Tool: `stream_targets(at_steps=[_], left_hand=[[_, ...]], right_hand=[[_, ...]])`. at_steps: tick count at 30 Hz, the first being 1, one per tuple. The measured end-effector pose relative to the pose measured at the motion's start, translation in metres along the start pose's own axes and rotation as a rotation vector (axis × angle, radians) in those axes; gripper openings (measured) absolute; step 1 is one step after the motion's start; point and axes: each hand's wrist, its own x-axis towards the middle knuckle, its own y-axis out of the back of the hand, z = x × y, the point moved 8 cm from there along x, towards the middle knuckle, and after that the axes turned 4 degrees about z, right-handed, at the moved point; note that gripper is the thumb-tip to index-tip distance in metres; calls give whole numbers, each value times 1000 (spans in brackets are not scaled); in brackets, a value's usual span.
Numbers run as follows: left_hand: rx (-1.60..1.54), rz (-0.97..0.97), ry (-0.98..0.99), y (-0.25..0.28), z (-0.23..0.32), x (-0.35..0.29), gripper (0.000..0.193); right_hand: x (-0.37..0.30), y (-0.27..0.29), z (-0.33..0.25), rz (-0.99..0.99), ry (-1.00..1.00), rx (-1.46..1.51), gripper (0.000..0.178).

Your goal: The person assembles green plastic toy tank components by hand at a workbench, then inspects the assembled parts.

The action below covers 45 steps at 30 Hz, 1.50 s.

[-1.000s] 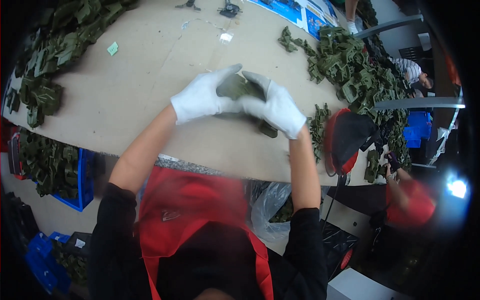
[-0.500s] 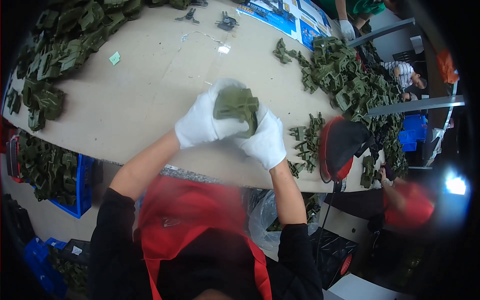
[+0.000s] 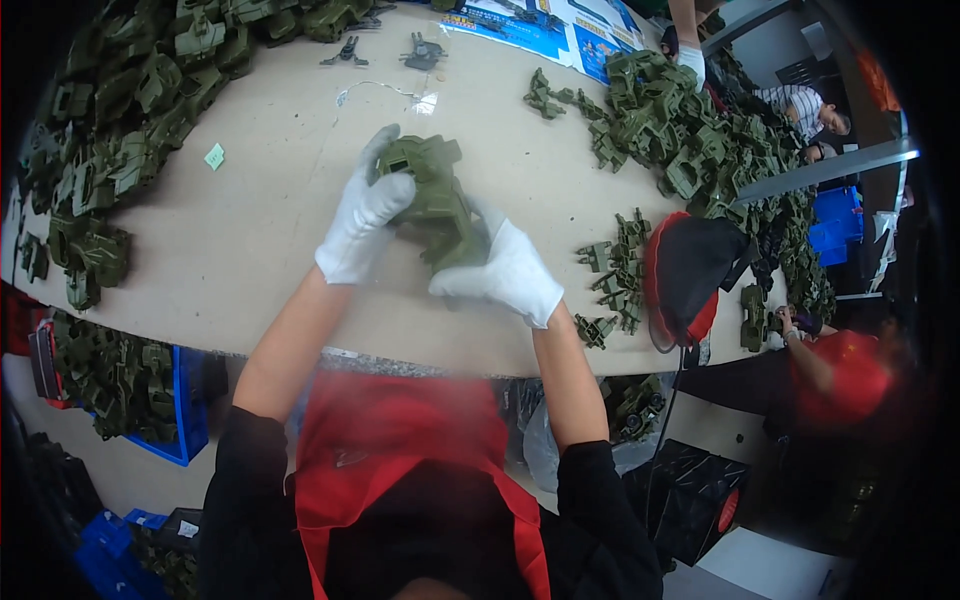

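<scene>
Left hand: the white-gloved left hand (image 3: 358, 225) has its fingers curled partway round the upper-left end of the green part, thumb bent against it.
Right hand: the other glove, the right hand (image 3: 508, 270), grips the lower-right end, its thumb below and its fingers along the far side, partly hidden.
Green part: the green part (image 3: 438, 190) sits tilted between both gloves, at the centre of the frame, over the surface (image 3: 250, 270).
Heaps: one green heap (image 3: 155, 85) fills the upper left, and another, the right heap (image 3: 695, 150), the upper right.
Near the right wrist: small green pieces (image 3: 625, 265) lie beside a black-and-red bag (image 3: 690, 275).
Top of the frame: two dark pieces (image 3: 424, 52) rest near a blue printed sheet (image 3: 545, 32).
Lower left: a blue bin (image 3: 190, 405) holds more green pieces.
Far right: a co-worker (image 3: 845, 375) in red bends over the surface.
</scene>
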Motion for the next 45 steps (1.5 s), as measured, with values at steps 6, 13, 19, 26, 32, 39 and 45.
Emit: stream_targets(at_steps=[6,13,19,26,32,39,45], left_hand=[[332,-83,-34,-15,0,-1,89],[329,-94,-31,-12,3,-8,73],[235,-35,174,13,-22,13,88],[419,201,55,48,-8,15,77],[566,78,162,24,-34,24,70],[804,209,108,30,-29,9,53],[859,229,27,23,-15,6,48]], right_hand=[[-14,-2,19,56,104,168,117],[-28,-5,-12,307,24,-59,90],[9,30,-2,-72,18,264,92],[72,360,-16,1087,-13,-515,78],[88,550,96,903,-544,-1209,42],[201,301,-50,792,-117,-1110,41],[296,-6,-203,445,808,-765,64]])
